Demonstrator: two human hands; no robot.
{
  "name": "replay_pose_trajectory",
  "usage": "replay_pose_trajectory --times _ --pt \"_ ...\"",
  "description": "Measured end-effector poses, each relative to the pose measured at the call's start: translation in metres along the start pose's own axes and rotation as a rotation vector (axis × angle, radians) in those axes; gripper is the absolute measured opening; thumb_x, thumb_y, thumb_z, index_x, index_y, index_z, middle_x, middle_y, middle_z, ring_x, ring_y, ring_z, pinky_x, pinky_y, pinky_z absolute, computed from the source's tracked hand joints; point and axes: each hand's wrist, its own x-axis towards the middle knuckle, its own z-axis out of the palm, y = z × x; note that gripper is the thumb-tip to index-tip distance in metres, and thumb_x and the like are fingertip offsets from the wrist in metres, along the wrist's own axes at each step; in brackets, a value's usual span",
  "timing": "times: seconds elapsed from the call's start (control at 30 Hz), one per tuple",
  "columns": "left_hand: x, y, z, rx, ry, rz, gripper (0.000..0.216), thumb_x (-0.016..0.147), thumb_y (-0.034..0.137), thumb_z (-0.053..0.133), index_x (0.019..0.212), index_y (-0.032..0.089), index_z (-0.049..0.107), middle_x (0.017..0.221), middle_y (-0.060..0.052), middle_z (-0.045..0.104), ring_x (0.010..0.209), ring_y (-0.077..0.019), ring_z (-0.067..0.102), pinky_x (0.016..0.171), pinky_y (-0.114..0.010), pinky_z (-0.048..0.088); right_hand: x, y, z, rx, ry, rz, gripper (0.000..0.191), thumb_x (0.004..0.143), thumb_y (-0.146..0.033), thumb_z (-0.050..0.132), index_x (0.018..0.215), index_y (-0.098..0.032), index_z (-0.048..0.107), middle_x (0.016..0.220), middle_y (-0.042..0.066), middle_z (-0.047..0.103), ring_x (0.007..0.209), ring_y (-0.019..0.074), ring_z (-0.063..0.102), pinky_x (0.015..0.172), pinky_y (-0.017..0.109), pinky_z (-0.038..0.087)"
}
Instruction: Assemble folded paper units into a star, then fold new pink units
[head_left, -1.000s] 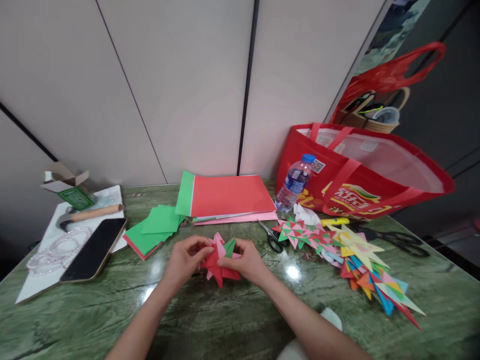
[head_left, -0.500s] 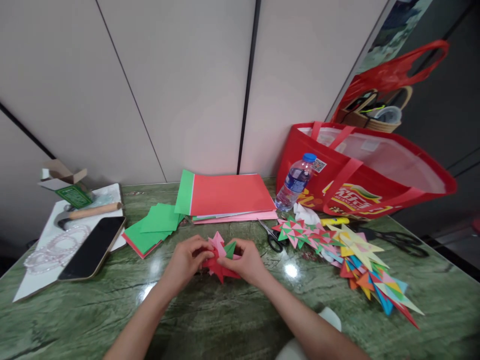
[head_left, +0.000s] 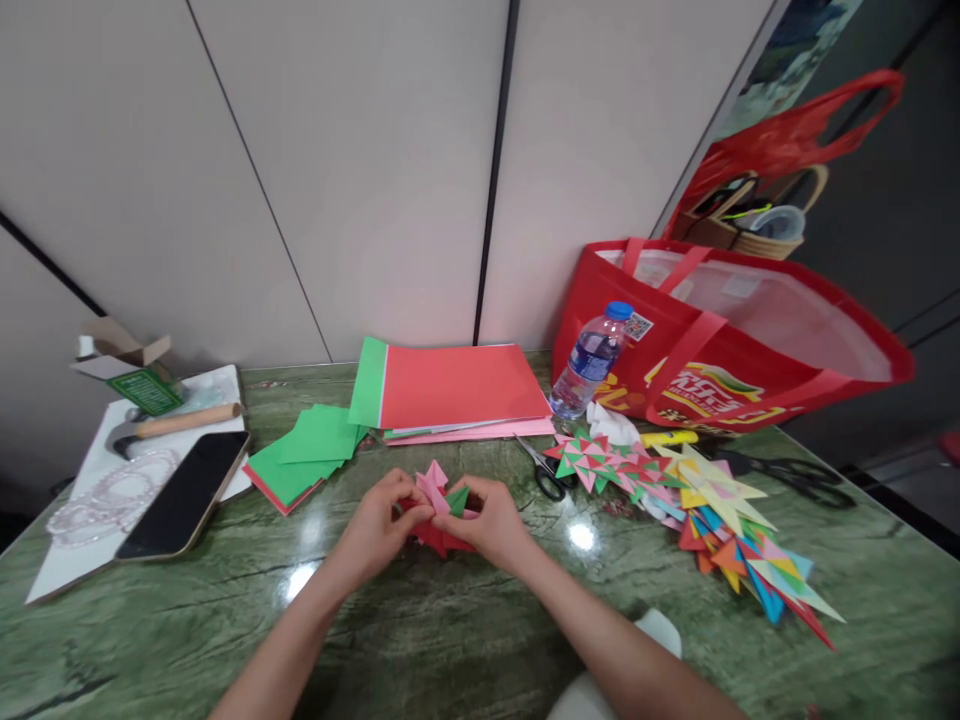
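Folded paper piece (head_left: 433, 488), red, pink, green: one, between your hands. Left hand (head_left: 381, 525): pinching its left side. Right hand (head_left: 491, 520): pinching opposite, beside the green point (head_left: 457, 500). Handling: light thumbs near the folds should spare the tips.

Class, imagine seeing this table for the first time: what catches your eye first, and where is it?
Probably the big red shopping bag, standing open at the back right behind a blue-capped bottle. Next come the spiky multicoloured paper shapes on the table's right side, then the red, pink and green folded piece held between both hands near the middle.
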Motion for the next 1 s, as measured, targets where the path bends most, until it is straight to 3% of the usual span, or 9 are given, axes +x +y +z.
replay_pose_trajectory --times 0.13,0.33,0.43,0.57,0.73,1.0 --pt "0.0006 0.0023 0.0039 -0.065 0.070 -0.109 0.016 0.063 0.027 0.061 0.052 0.015 0.061 0.064 -0.002 0.056 0.064 -0.0160 0.053 0.062 -0.026 0.040 -0.0004 0.0026 0.0015 -0.003 0.014 0.014 0.013 0.057 -0.021 0.068 0.067 -0.017 0.061 0.058 -0.004 0.055 0.054 0.0100 0.046 0.047 0.018 0.034" --pt "0.0009 0.0013 0.0096 -0.343 0.173 -0.336 0.024 0.055 0.036 0.069 0.055 0.014 0.058 0.051 0.002 0.056 0.047 -0.0106 0.047 0.047 -0.021 0.035 0.0023 0.0010 -0.0008 0.208 -0.051 0.052 0.015 0.056 -0.021 0.070 0.063 -0.016 0.059 0.058 -0.004 0.057 0.054 0.0097 0.048 0.055 0.020 0.038" --pt "0.0021 -0.0026 0.0092 -0.402 0.237 -0.331 0.027 0.058 0.039 0.068 0.055 0.013 0.058 0.051 0.002 0.055 0.048 -0.0103 0.047 0.047 -0.020 0.034 0.0033 0.0021 -0.0015 0.310 -0.065 0.102 0.020 0.052 -0.023 0.074 0.060 -0.015 0.057 0.056 -0.005 0.055 0.053 0.0084 0.045 0.055 0.021 0.038" --pt "0.0033 -0.0042 0.0078 -0.363 0.268 -0.292 0.026 0.059 0.037 0.066 0.054 0.013 0.060 0.065 -0.003 0.063 0.056 -0.0120 0.052 0.052 -0.021 0.038 0.0031 0.0039 -0.0008 0.378 -0.081 0.187 0.027 0.049 -0.027 0.077 0.061 -0.015 0.057 0.056 -0.005 0.054 0.051 0.0080 0.043 0.053 0.021 0.037" --pt "0.0025 -0.0032 0.0099 -0.223 0.234 -0.277 0.023 0.061 0.034 0.062 0.051 0.015 0.055 0.046 0.002 0.053 0.044 -0.0102 0.044 0.044 -0.020 0.033 0.0017 0.0056 -0.0005 0.266 -0.106 0.219 0.032 0.043 -0.028 0.080 0.065 -0.015 0.062 0.053 -0.007 0.053 0.047 0.0068 0.040 0.047 0.019 0.032" --pt "0.0008 0.0016 0.0109 -0.152 0.149 -0.171 0.021 0.060 0.031 0.063 0.050 0.015 0.055 0.049 0.002 0.054 0.049 -0.0109 0.047 0.047 -0.020 0.036 -0.0001 0.0085 0.0010 0.317 -0.243 0.186 0.029 0.047 -0.030 0.079 0.068 -0.013 0.068 0.062 -0.003 0.063 0.054 0.0096 0.049 0.054 0.022 0.038"
